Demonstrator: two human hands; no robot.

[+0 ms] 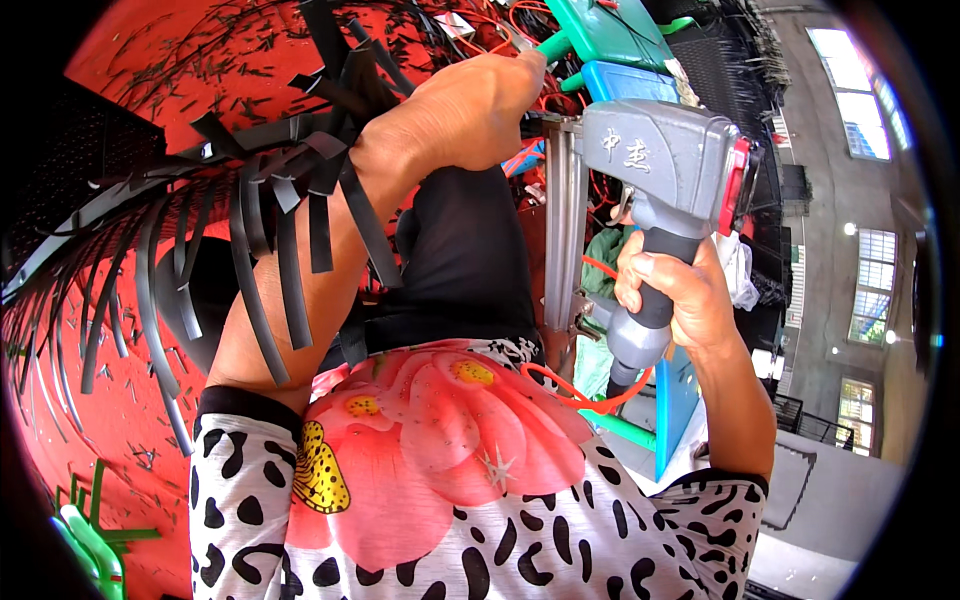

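Observation:
My right hand (pixel 680 290) is wrapped round the black grip of a grey pneumatic staple gun (pixel 655 150). The gun's long metal magazine (pixel 562 220) faces my left hand, and an orange air hose (pixel 600 403) curves below its handle. My left hand (pixel 475 110) is closed just beyond the gun's nose, with the fingers turned away; what they grip is hidden. Flat black strips (pixel 250 270) hang over my left forearm from a dark woven piece (pixel 90 235) on the left. How the strips connect near my left wrist cannot be made out.
Black strip offcuts litter the red floor (pixel 190 75). Green plastic furniture (pixel 615 30) and a blue panel (pixel 630 82) stand beyond the gun. Another green plastic piece (pixel 95 550) is at lower left. A white bag (pixel 740 275) lies beside my right wrist.

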